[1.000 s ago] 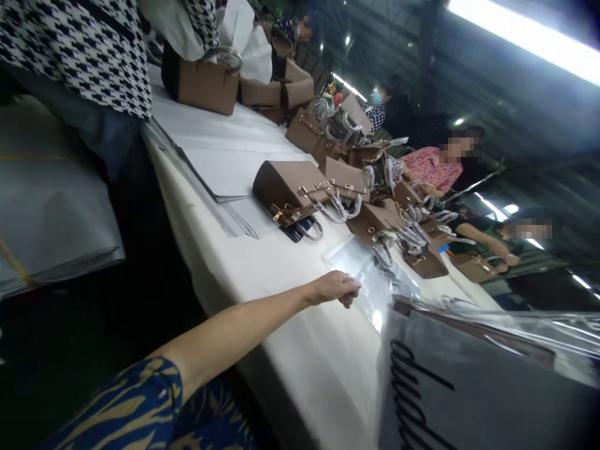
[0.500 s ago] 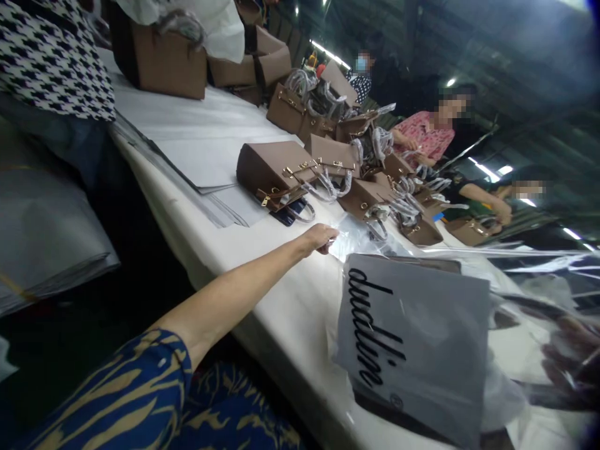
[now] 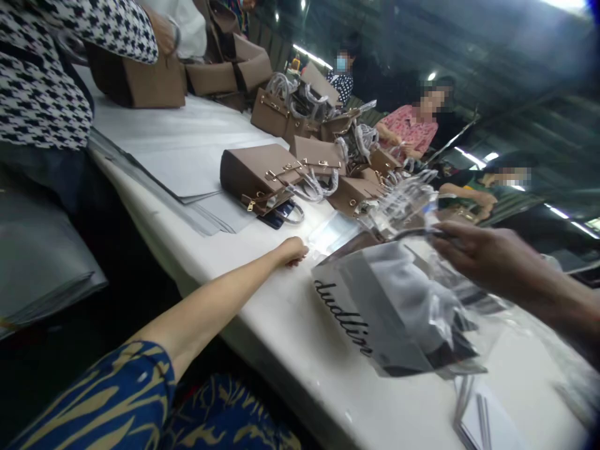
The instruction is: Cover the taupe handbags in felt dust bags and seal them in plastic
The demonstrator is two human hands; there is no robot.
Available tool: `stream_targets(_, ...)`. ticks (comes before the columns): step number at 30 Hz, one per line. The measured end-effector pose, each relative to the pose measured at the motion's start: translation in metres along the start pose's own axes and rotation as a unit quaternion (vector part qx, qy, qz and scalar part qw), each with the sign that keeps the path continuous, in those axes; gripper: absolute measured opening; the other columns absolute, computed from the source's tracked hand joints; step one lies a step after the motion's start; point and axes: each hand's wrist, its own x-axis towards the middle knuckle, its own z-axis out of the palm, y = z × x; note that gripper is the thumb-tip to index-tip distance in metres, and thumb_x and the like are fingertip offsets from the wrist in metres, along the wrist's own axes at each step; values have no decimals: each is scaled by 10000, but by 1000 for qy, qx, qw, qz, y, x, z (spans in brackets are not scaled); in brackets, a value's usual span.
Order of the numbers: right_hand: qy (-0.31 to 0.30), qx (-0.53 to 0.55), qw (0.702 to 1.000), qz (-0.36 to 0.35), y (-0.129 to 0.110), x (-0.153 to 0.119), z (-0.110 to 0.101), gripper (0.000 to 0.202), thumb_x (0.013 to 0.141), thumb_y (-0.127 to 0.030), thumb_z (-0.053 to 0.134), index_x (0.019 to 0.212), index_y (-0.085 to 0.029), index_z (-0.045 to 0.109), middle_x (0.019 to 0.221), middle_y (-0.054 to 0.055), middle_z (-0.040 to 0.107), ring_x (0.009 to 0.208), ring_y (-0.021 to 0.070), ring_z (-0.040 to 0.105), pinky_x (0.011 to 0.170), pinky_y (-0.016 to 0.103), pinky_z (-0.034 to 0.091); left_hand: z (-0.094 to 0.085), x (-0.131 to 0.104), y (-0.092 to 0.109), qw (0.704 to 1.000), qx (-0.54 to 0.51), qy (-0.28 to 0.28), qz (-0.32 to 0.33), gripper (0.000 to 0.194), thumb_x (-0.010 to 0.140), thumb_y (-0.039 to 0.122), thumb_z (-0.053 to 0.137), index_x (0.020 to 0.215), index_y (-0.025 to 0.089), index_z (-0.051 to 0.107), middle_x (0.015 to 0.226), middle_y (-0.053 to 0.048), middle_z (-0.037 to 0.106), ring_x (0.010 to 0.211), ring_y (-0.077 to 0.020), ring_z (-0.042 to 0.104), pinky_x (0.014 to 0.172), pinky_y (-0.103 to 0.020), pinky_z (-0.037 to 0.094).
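Note:
Reaching across the white table, my left hand (image 3: pixel 293 251) is closed at the near edge of a clear plastic bag (image 3: pixel 335 234) lying flat; its fingertips appear to pinch that edge. My right hand (image 3: pixel 462 244) comes in from the right, its fingers wrapped round the dark handle (image 3: pixel 407 234) of a handbag. The handbag is mostly covered by a grey-and-clear plastic cover (image 3: pixel 375 312) with black script lettering, and it leans tilted over the table. A strip of brown (image 3: pixel 354 245) shows at its top. Clear plastic wrap bunches beside my right fingers.
Brown handbags with plastic-wrapped handles (image 3: pixel 309 159) pile up across the table (image 3: pixel 276 312). Flat grey sheets (image 3: pixel 187 178) lie at the left. A co-worker in a houndstooth top (image 3: pixel 42 81) stands there; other people sit opposite. White folded pieces (image 3: pixel 487 415) lie at the front right.
My right hand has come in from the right edge and now grips the handle; the covered handbag has tipped and turned. My left hand has drawn back slightly. The view has shifted a little.

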Motion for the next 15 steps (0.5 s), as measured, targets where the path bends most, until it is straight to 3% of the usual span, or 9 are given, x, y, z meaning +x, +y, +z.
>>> stream_targets(3,-42,8,998,-45,-18,14,11,226,821,-357,436,913,-211,581,668,56,577,583,160,520,580,270,349,-9,-15,11,989,35,95,106,211,874,281,462,945,102,550,938,-63,583,888,-161,560,807,-342,464)
stream_targets(6,-59,25,998,24,-10,23,14,242,827,-364,459,914,-192,605,686,41,575,611,145,516,581,247,347,-14,-46,31,955,34,176,237,242,906,292,356,1017,128,497,1043,-67,548,1016,-145,500,912,-287,397)
stream_targets(8,-64,36,995,61,-1,25,14,280,829,-385,455,935,-182,616,680,38,571,577,133,502,551,239,347,-9,-76,46,905,30,204,372,250,884,321,388,1037,146,480,1088,-69,525,1056,-141,473,933,-269,382)
stream_targets(9,-61,40,995,72,2,26,13,297,828,-389,451,951,-177,618,684,38,572,556,127,495,534,234,348,-4,-92,51,859,33,206,468,246,863,325,426,1018,145,492,1079,-77,530,1059,-153,473,934,-283,385)
stream_targets(10,-59,47,993,85,4,27,13,310,825,-390,449,969,-172,617,688,39,573,530,119,485,513,231,350,3,-109,55,804,44,191,561,243,841,325,464,1001,148,506,1066,-85,542,1054,-170,478,932,-307,392)
stream_targets(12,-61,69,989,116,6,31,14,328,816,-388,448,994,-167,613,701,43,577,483,109,465,469,227,351,23,-143,54,715,88,134,680,236,812,335,513,959,150,532,1010,-92,576,985,-198,514,869,-344,430)
stream_targets(15,-66,92,979,168,5,39,15,317,784,-372,486,972,-156,624,707,54,581,485,116,478,442,227,359,63,-181,30,659,193,20,727,227,825,366,484,887,160,555,808,-55,610,725,-181,558,637,-318,468)
